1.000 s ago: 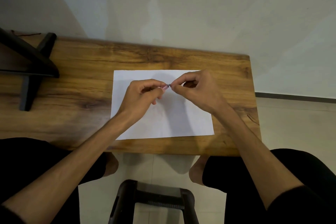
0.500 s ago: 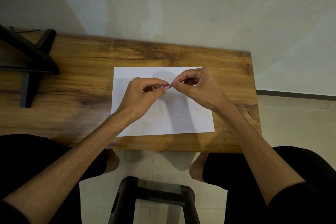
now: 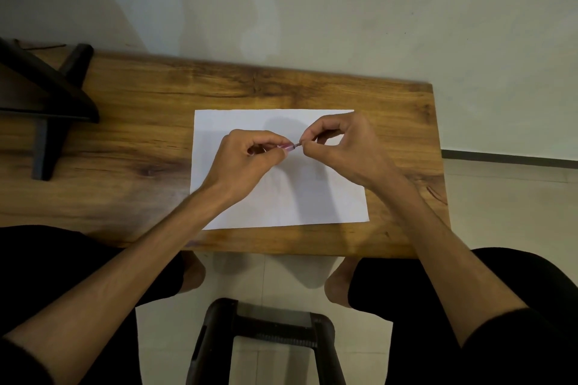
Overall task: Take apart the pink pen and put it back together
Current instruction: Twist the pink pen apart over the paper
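Now both hands raised a little above white paper sheet (image 3: 281, 197), close together near its upper middle. Left hand (image 3: 247, 162) curled into loose fist, fingers closed around pink pen (image 3: 288, 147), only short pink and translucent end showing out between thumb and index finger. Right hand (image 3: 344, 153) pinching with thumb and index finger on small dark part at end of pen; other fingers bent, arching over it. Whether that dark part is already free from pink body or still joined, cannot tell, too small. Pen lying almost level between the two hands, pointing from left to right, not touching the paper as far as visible.

Paper sheet lying flat on wooden table (image 3: 125, 166), a little to right of table's middle, long side parallel to near edge. Black stand (image 3: 47, 103) on far left of table, well apart from paper. Under near edge of table, knees in black clothing on both sides, and top of dark stool (image 3: 269, 322) between them on pale tiled floor. Behind table, plain light wall
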